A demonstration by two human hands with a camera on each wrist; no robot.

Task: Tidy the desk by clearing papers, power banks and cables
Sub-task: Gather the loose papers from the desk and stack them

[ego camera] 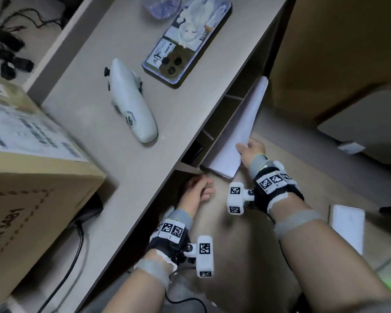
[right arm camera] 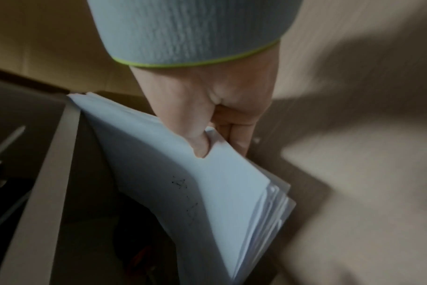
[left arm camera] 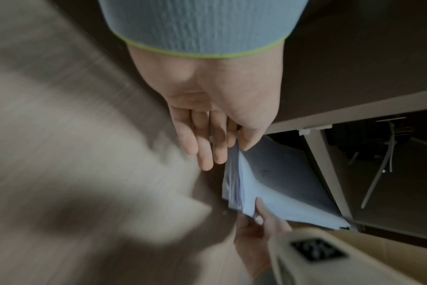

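Observation:
A thick stack of white papers (ego camera: 233, 136) stands tilted below the desk's front edge, its far end inside an under-desk shelf (ego camera: 235, 96). My right hand (ego camera: 250, 152) grips the stack's near edge, thumb on top and fingers curled beneath (right arm camera: 219, 148). In the right wrist view the papers (right arm camera: 222, 183) show faint writing. My left hand (ego camera: 203, 188) hangs under the desk edge with straight fingers (left arm camera: 207, 150), close to the papers' (left arm camera: 280, 183) lower corner; contact is unclear. A white power bank (ego camera: 133, 102) lies on the desk (ego camera: 167, 150).
A phone (ego camera: 185, 39) lies face down behind the power bank. A large cardboard box (ego camera: 32, 188) fills the desk's left side, with a black cable (ego camera: 77, 245) running beside it. Tangled black cables (ego camera: 7, 48) sit far left. A white flat object (ego camera: 348, 227) lies on the floor.

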